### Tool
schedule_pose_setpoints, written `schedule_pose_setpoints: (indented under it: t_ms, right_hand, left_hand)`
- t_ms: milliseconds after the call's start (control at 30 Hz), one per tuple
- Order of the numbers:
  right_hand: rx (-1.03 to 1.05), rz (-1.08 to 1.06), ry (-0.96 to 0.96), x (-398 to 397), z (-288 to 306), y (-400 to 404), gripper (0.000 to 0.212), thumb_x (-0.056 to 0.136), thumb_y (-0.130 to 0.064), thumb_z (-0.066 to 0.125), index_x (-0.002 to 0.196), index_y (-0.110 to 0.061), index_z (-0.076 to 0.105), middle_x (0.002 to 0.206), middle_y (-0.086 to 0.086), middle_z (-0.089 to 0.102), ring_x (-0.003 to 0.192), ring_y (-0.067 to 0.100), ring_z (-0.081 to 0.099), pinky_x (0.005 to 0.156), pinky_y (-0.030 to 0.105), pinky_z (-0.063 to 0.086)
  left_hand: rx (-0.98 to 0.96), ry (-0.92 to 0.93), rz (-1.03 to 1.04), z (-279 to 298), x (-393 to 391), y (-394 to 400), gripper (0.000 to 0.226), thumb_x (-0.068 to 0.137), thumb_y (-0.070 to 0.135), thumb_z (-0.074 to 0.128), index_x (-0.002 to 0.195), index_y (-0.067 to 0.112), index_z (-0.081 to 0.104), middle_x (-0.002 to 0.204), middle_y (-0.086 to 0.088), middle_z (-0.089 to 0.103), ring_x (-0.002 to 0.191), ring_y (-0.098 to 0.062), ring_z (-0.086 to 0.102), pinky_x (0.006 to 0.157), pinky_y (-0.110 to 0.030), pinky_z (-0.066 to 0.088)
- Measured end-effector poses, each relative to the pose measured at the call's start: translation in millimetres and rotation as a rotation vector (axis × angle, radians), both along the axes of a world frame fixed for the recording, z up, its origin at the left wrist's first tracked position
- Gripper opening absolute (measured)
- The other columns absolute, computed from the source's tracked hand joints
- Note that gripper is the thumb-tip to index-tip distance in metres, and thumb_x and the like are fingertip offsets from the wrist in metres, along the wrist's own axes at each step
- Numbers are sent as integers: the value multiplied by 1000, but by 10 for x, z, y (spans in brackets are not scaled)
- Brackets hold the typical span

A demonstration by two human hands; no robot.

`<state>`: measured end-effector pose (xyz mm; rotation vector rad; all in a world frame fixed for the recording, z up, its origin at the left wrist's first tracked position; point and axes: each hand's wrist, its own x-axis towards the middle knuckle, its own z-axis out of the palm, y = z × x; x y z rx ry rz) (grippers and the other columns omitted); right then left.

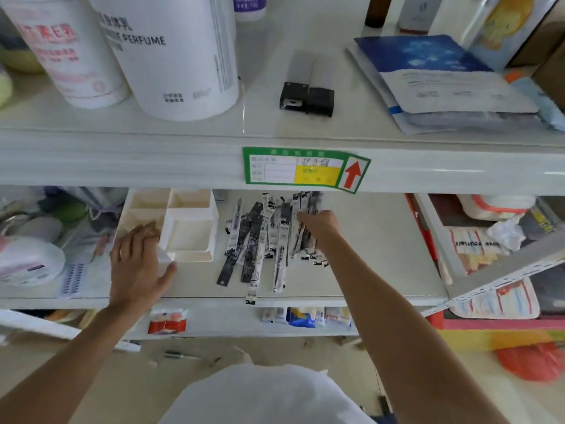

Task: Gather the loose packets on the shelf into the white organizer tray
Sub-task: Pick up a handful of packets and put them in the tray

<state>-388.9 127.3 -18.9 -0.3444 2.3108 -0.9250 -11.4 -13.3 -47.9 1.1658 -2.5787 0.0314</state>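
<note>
Head view: two bare forearms reach onto the middle shelf (367, 270). The left hand (137, 264) lies flat, fingers spread, palm down against the near left corner of the white organizer tray (189, 237); it grasps nothing that can be seen. The right hand (321, 228) rests on the far right part of the pile of stick packets (269, 240), fingers curled down into them; whether any packet is pinched cannot be told. The packets, black-and-white printed and well over a dozen (exact count unclear because of overlap), lie just right of the tray with long axes running near to far, slightly fanned. One packet (252, 289) overhangs the shelf's front edge. Bare shelf lies open right of the pile. The tray shows four visible compartments, all without packets. Above, the upper shelf carries two large white bottles (171, 56).
</note>
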Motion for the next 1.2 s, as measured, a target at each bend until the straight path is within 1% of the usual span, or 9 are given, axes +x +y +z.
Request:
schedule_pose_setpoints:
  t_ms: [133,267,400,500,633,767,933,1033,1200]
  right_hand:
    - [-199,-172,-40,-234,-17,183,31,80,-33,76,71,-15,53,59,-2,42,54,15,40,54,27,36]
    - [-427,-307,-46,-323,-41,391,7,82,-18,73,82,-14,68,58,-2,57,53,16,49,48,24,42]
    - [-495,-357,112,-374,45,522,13,79,-19,70,91,-20,67,69,-3,67,57,11,56,50,25,50]
    - [-573,-408,197,-408,124,616,21,79,-18,70,99,-22,66,87,3,75,70,14,66,63,32,58]
    - [-792,-448,211,-435,199,695,34,83,-21,64,115,-10,60,79,-6,69,64,4,64,59,22,54]
    - [-912,-439,172,-355,206,709,39,88,-25,75,114,-2,58,73,3,60,59,11,55,54,24,51]
    - [-918,-544,271,44,140,659,18,76,-25,79,89,-21,67,65,-3,69,52,13,62,49,27,52]
    - [-855,-646,326,403,-62,621,28,75,-23,74,81,-48,62,70,-1,71,53,15,61,44,33,54]
    - [-557,-511,515,819,-216,518,26,71,-26,67,93,-39,62,75,0,68,54,4,55,52,40,60]
  left_hand:
    - [18,20,-2,10,15,-7,70,84,46,59,138,3,49,148,-21,50,138,-44,45,123,-34,8]
    - [8,67,-12,-3,15,-1,63,84,44,57,133,5,51,149,-19,49,137,-44,44,123,-42,19]
    - [-12,78,-30,-31,19,-24,63,85,45,55,133,4,50,150,-19,48,138,-45,43,122,-33,10]
    - [-13,71,-31,-55,35,-19,61,85,43,55,131,3,51,151,-19,48,137,-45,44,119,-37,15]
    - [-55,107,-30,-125,-5,-49,61,85,42,57,131,1,52,150,-20,49,136,-44,44,115,-50,29]
    - [-73,85,-37,-176,15,-82,61,85,41,58,131,3,50,151,-19,47,136,-43,43,113,-51,31]
    - [-56,90,-44,-131,14,-68,60,87,43,60,131,5,51,150,-19,48,136,-42,44,114,-52,31]
    - [10,81,-49,-60,50,-42,60,85,43,65,132,9,51,151,-15,48,137,-37,43,114,-51,33]
    - [93,-32,-132,152,201,-110,60,83,42,66,132,12,53,159,-13,47,145,-35,41,115,-54,40]
